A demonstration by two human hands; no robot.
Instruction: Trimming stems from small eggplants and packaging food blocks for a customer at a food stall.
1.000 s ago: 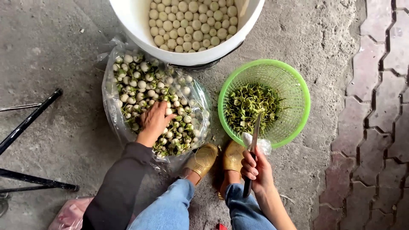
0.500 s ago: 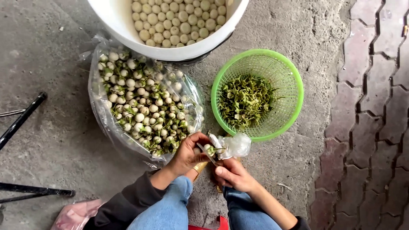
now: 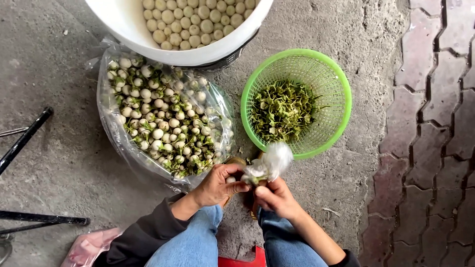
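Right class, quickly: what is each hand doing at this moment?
Left hand: closed on a small round white eggplant.
Right hand: closed; a crumpled clear plastic piece sticks up from it; whether it grips a knife cannot be told.

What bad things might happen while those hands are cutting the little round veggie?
The right hand seems to work a blade, mostly hidden, close to the left hand pinching a small round vegetable, so a slip might nick a finger. The clear bag lies open on the ground, so some vegetables may roll out. Cut stems might miss the green basket and land on the concrete.
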